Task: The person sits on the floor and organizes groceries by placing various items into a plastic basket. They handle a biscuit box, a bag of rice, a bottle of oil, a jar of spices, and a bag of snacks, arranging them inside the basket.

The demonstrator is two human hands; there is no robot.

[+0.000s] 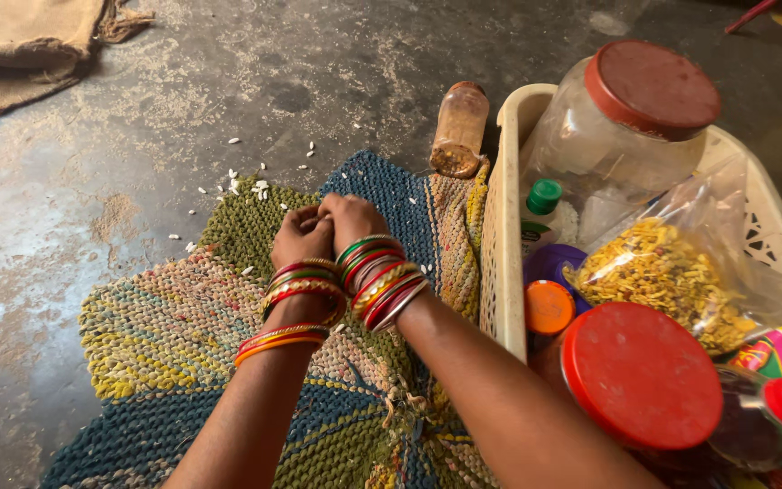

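Note:
My left hand (pixel 301 237) and my right hand (pixel 351 220) are pressed together, knuckles touching, low over a knitted mat (pixel 174 335) of green, blue and yellow yarn. Both fists are curled with the fingers turned down and away from me, so what lies inside them is hidden. Many coloured bangles (pixel 382 276) ring both wrists. White puffed grains (pixel 244 187) lie scattered on the mat's far edge and on the floor just beyond my hands.
A cream plastic basket (pixel 502 226) at my right holds a large clear jar with a red lid (pixel 652 89), a bag of yellow snack mix (pixel 662 276), other red-lidded jars (pixel 642 373) and small bottles. A brown spice bottle (pixel 459 129) lies beside it. Burlap cloth (pixel 20 45) lies far left.

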